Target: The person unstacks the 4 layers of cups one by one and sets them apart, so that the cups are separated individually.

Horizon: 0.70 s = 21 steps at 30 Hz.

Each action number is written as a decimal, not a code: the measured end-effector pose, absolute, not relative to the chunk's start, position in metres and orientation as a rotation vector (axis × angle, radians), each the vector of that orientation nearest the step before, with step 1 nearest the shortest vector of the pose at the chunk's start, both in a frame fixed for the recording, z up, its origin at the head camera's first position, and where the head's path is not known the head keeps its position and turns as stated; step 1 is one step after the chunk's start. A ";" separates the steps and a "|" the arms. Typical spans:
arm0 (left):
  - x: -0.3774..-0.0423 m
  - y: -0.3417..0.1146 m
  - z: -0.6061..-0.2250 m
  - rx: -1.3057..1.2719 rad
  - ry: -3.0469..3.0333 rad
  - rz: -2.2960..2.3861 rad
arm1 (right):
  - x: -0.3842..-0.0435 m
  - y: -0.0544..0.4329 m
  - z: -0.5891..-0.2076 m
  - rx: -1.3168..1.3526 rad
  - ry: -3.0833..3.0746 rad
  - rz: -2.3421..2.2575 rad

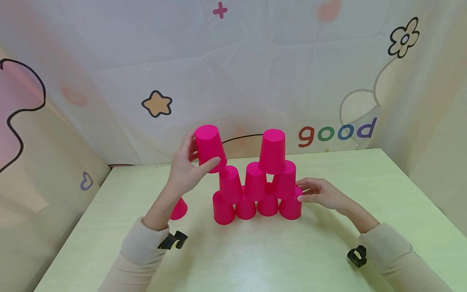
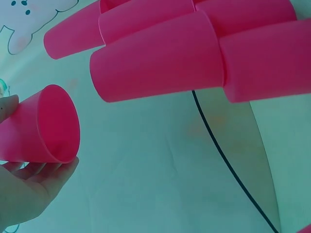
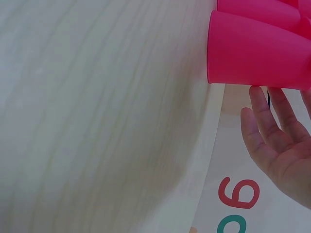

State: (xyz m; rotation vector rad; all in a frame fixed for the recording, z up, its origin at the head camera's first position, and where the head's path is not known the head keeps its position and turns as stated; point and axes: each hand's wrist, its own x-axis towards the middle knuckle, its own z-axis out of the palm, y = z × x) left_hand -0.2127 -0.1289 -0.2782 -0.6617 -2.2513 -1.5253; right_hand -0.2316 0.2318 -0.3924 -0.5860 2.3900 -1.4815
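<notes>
My left hand (image 1: 186, 168) holds a bright pink plastic cup (image 1: 209, 146) mouth down and slightly tilted, thumb on the near side and fingers behind. In the left wrist view, a gap separates this cup (image 2: 19, 128) from the stack. The stack is made of upside-down pink cups: several in the bottom row, three in the second row, such as the left one (image 1: 230, 185), and one upper cup (image 1: 273, 150) at the right. Beside the bottom right cup (image 1: 290, 207) is my right hand (image 1: 322, 192); its loosely extended fingertips touch the cup's side in the right wrist view.
Another pink cup (image 1: 178, 209) stands on the pale wooden table (image 1: 255, 259), partly hidden behind my left wrist. A patterned cloth backdrop (image 1: 240, 81) hangs behind the table's far edge and along both sides.
</notes>
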 end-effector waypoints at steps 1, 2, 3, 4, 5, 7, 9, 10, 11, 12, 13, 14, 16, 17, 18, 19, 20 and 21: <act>-0.212 -0.131 -0.278 -0.653 -2.257 -1.517 | -0.232 0.232 -0.392 -0.588 2.388 -1.483; -0.212 -0.133 -0.277 -0.643 -2.263 -1.510 | -0.232 0.232 -0.392 -0.591 2.388 -1.482; -0.211 -0.135 -0.277 -0.636 -2.267 -1.509 | -0.232 0.232 -0.392 -0.592 2.388 -1.482; -0.211 -0.137 -0.277 -0.629 -2.271 -1.507 | -0.232 0.231 -0.392 -0.592 2.388 -1.483; -0.211 -0.139 -0.278 -0.621 -2.276 -1.503 | -0.232 0.231 -0.392 -0.593 2.387 -1.484; -0.211 -0.143 -0.279 -0.614 -2.278 -1.498 | -0.233 0.231 -0.392 -0.596 2.385 -1.485; -0.211 -0.147 -0.280 -0.613 -2.273 -1.496 | -0.233 0.232 -0.392 -0.595 2.382 -1.488; -0.211 -0.149 -0.281 -0.611 -2.271 -1.492 | -0.233 0.232 -0.393 -0.596 2.381 -1.489; -0.211 -0.150 -0.282 -0.613 -2.266 -1.491 | -0.233 0.232 -0.393 -0.597 2.383 -1.488; -0.210 -0.152 -0.282 -0.612 -2.263 -1.490 | -0.232 0.232 -0.393 -0.599 2.385 -1.486; -0.210 -0.153 -0.283 -0.611 -2.261 -1.489 | -0.232 0.232 -0.393 -0.599 2.386 -1.485; -0.210 -0.155 -0.283 -0.606 -2.263 -1.490 | -0.232 0.232 -0.393 -0.600 2.387 -1.486; -0.209 -0.158 -0.284 -0.591 -2.268 -1.486 | -0.232 0.232 -0.393 -0.601 2.387 -1.488; -0.208 -0.159 -0.284 -0.583 -2.271 -1.485 | -0.232 0.232 -0.393 -0.601 2.386 -1.489; -0.208 -0.161 -0.283 -0.572 -2.275 -1.481 | -0.232 0.232 -0.393 -0.601 2.383 -1.493; -0.207 -0.163 -0.283 -0.564 -2.277 -1.476 | -0.232 0.232 -0.393 -0.600 2.382 -1.495; -0.207 -0.165 -0.283 -0.555 -2.279 -1.471 | -0.232 0.232 -0.393 -0.600 2.382 -1.495; -0.207 -0.167 -0.283 -0.548 -2.279 -1.464 | -0.232 0.232 -0.393 -0.598 2.383 -1.493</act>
